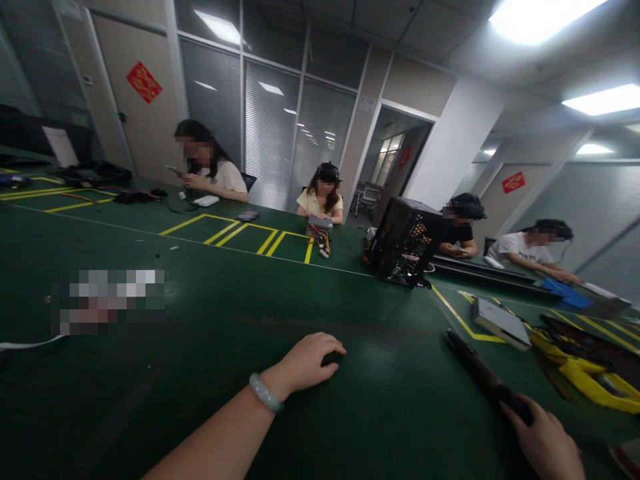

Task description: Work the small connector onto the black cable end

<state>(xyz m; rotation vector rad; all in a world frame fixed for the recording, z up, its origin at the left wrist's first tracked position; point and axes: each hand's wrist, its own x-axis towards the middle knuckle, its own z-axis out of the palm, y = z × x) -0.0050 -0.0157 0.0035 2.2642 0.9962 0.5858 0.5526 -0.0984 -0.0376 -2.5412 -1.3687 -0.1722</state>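
My left hand (307, 362) rests on the green table, with a pale bangle (266, 392) on its wrist. Its fingers curve slightly, the thumb stands apart from them, and nothing shows in its grasp. At the lower right, my right hand (547, 437) is closed around the near end of a long dark stick-shaped object (480, 373). That object slants away up and to the left, low over the table or lying on it; I cannot tell which. Its exact kind is too dark and blurred to make out.
A black computer case (407, 240) stands beyond my hands. Right of it lie a flat grey box (500, 322) and a yellow-edged bag (595, 380). A power supply with coloured cables (320, 230) sits across the table (225, 380). Several people sit along the far side.
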